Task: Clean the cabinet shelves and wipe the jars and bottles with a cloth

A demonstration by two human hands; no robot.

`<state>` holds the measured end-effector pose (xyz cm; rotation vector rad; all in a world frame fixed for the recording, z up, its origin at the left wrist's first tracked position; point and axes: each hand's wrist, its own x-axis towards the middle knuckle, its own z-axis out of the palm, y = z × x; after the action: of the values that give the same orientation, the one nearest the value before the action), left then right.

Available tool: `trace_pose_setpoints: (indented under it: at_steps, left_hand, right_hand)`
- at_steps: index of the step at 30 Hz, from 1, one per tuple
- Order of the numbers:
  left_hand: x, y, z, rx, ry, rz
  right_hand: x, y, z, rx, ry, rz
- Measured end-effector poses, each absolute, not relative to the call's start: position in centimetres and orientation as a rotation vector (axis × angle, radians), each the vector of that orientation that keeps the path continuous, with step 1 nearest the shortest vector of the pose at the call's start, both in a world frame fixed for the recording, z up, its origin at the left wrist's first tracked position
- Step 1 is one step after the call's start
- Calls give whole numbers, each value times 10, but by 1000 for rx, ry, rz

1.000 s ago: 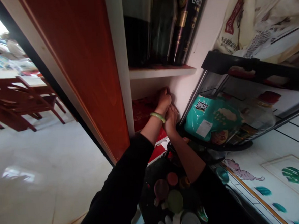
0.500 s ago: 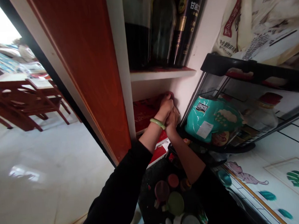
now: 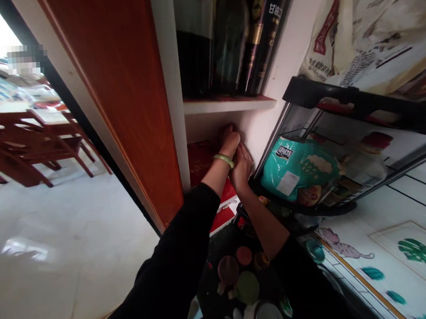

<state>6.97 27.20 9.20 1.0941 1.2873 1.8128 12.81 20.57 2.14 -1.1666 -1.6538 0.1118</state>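
Both my hands reach into the lower compartment of a white shelf, close against its right wall. My left hand (image 3: 229, 141), with a pale green bangle (image 3: 223, 160) at the wrist, is deeper in and bent at the wrist. Its fingers are lost in shadow. Just in front of it, touching or nearly touching, is my right hand (image 3: 241, 166), fingers stretched upward beside the wall; I see nothing held in it. A shiny red package or sheet (image 3: 199, 163) lies in the compartment, left of my hands. Red-and-white boxes (image 3: 224, 217) lie below them.
Dark bottles (image 3: 196, 59) stand on the shelf board (image 3: 227, 105) above my hands. At the right, a black rack (image 3: 302, 89) holds a teal bag (image 3: 289, 169) and a red-lidded jar (image 3: 373, 154). Several lidded jars (image 3: 247, 287) stand below my forearms. A wooden door frame (image 3: 122, 97) rises at left.
My left hand has moved slightly up and deeper into the compartment. My right hand's fingers, earlier folded near the left hand, are now straighter. Red material beyond the hands is now less visible.
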Motion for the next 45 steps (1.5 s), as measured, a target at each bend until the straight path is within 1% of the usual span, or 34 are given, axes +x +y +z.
trace_pose_setpoints:
  at_steps: [5,11,14,17,19,24,30,34,37,39,42,45]
  left_hand:
    - [75,256,88,1129,1294,1678]
    - [72,253,100,1155,1261,1676]
    - [71,232,88,1252,1192,1614]
    - [73,213,78,1473,1176,1459]
    - [74,213,83,1559,1226,1366]
    - [78,223,103,1641,1337,1298]
    - [76,183,74,1872,1276,1179]
    - [81,181,84,1888,1406,1245]
    - [91,191,97,1830,1618,1327]
    - [97,194,97,1848,1655,1405]
    - [107,200,91,1986,1418,1612]
    - [116,215,101,2101,1173,1831]
  right_hand:
    - [127,203,23,-1207,-1665,164]
    - [130,196,29,-1061,-1526,214]
    - [131,192,32,-1041,-1371,309]
    - [125,179,28,-1018,-1241,363]
    - [120,167,23,-980,-1214,401]
    - [117,135,13,-840,-1177,497]
    - [124,102,-4,-828,-1114,626]
    - [134,73,-15,-830,-1151,626]
    - [147,56,-14,-840,-1197,584]
    - [154,51,-11,-843,-1217,538]
    - [159,49,-6,-850,-1253,468]
    - [159,52,0,-821,-1265,459]
